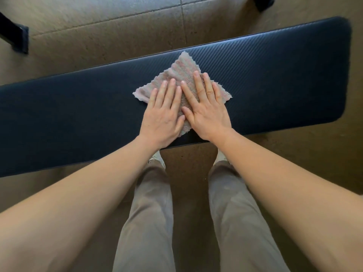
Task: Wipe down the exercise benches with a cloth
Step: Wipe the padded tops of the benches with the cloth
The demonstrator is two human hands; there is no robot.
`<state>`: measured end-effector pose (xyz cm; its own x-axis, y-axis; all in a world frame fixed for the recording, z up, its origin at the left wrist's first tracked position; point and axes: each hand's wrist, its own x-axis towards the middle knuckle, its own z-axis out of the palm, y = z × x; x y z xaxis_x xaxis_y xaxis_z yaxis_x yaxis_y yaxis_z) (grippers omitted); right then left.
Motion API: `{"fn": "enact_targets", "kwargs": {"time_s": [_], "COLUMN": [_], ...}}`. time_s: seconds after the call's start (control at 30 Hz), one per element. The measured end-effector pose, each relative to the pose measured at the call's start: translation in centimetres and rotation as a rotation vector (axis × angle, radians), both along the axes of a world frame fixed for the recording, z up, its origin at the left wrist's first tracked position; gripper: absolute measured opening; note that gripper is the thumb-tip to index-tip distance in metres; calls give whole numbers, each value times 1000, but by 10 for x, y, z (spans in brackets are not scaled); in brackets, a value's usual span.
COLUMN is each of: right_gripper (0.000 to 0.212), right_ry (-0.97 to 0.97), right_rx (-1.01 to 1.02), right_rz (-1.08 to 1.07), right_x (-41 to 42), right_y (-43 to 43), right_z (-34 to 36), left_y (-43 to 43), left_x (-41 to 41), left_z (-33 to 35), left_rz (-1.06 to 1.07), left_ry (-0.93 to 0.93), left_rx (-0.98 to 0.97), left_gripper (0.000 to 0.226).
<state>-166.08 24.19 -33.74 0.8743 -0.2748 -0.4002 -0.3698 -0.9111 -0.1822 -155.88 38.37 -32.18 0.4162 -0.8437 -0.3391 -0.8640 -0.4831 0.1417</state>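
The speckled brown floor (98, 26) fills the scene, with dark frame pieces (13, 32) at the far left and far right corners, well apart from the work. Across it lies the padded worktop (275, 79) of the exercise bench. Its long axis runs left to right and its right end is angled a little farther away. That rounded right end is in view, while the left end runs out of the picture. The person stands at the near edge, trousers (149, 213) and shoes (157, 158) just below it.

The cloth (182, 69) lies spread flat about mid-length on the pad, turned like a diamond with one corner pointing far. The left hand (164, 116) and right hand (206, 112) lie side by side on its near half. Their fingers (198, 85) are straight and pressed flat, gripping nothing.

The cloth is directly under both palms, so the next stroke probably slides along the long axis. The right hand is nearer the visible end, the left nearer the hidden stretch. Nothing on the pad blocks either way.
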Motion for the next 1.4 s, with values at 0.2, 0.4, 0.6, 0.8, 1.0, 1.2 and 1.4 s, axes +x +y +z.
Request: {"fn": "enact_targets", "kwargs": {"time_s": [0.2, 0.4, 0.6, 0.8, 1.0, 1.2, 1.4], "right_gripper": [68, 71, 77, 83, 67, 64, 69], "right_ry": [56, 100, 124, 67, -62, -30, 1], "right_rx": [-42, -84, -105, -45, 26, -69, -58], "right_rz": [-82, -195, -155, -343, -562, -492, -187], "right_x": [-87, -166, -227, -259, -238, -187, -136], "right_y": [-86, -155, -215, -229, -165, -141, -105], "right_z": [3, 5, 9, 17, 11, 3, -1], "left_y": [-84, -165, -250, -273, -244, -180, -99], "left_x": [-47, -88, -128, -157, -164, -141, -101], "left_z": [-2, -6, -5, -15, -15, -13, -10], "left_rz": [-211, -426, -644, -647, -497, -372, -221], "left_ry": [53, 87, 108, 96, 93, 111, 83], "left_rx": [-100, -87, -116, -89, -82, -45, 6], "left_gripper": [62, 68, 80, 80, 77, 72, 70]}}
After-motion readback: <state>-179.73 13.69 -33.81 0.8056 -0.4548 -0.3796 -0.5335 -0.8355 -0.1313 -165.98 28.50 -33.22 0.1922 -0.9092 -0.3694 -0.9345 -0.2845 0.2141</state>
